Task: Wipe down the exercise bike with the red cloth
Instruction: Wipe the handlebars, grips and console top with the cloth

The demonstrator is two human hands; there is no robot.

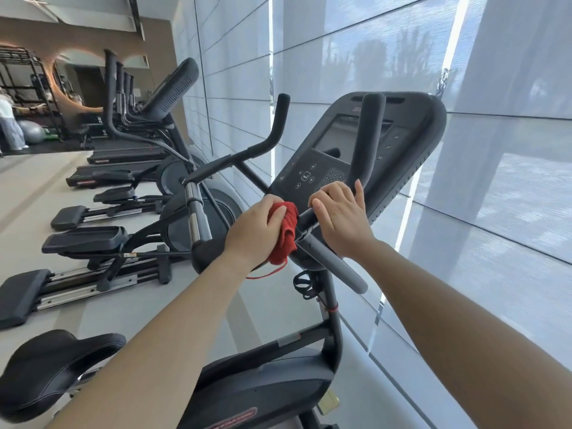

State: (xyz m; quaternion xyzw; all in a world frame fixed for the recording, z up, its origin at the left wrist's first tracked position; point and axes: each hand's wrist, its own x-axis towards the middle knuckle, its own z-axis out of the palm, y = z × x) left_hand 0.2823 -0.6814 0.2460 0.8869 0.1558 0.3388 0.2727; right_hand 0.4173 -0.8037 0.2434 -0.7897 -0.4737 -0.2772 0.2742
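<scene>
While the left grip (257, 230) closes round the bunched red cloth (283, 235), pressing it to the handlebar (332, 263) at frame centre, the right grip (340, 218) curls over the bar just beside it, seemingly holding it; the fingers hide the contact. Above stands the console (328, 162) of the exercise bike (331, 320). Its saddle (52, 370) is cut off at lower left.

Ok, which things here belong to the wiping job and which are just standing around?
Job: red cloth, gripped by left hand; exercise bike; its handlebar, held by right hand; console; saddle.
Bystanders: elliptical trainers, treadmills, gym ball.
</scene>
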